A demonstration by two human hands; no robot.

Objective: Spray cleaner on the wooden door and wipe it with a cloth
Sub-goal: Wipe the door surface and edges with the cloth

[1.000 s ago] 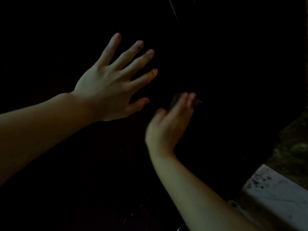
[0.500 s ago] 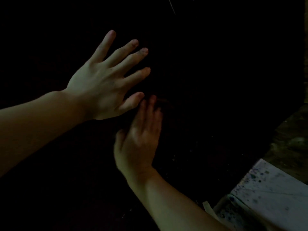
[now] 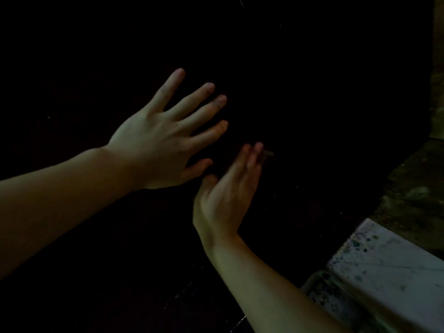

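The wooden door point(image 3: 312, 92) fills most of the view and is almost black in the dim light. My left hand point(image 3: 163, 143) lies flat against it with its fingers spread wide. Just below and to the right, my right hand point(image 3: 228, 195) is blurred, with straight fingers held together against the door. A small dark scrap, probably the cloth point(image 3: 268, 153), peeks out past the right fingertips; most of it is hidden under the hand. No spray bottle is in view.
A white, speckled stone slab point(image 3: 389, 272) sits at the lower right beside the door's edge. Behind it lies a dull brown-green floor point(image 3: 413, 188). A pale wall strip point(image 3: 438, 68) runs down the far right edge.
My right hand swept left across the door until it sat under the left thumb, then slid back to the right. The left hand stayed spread on the door.
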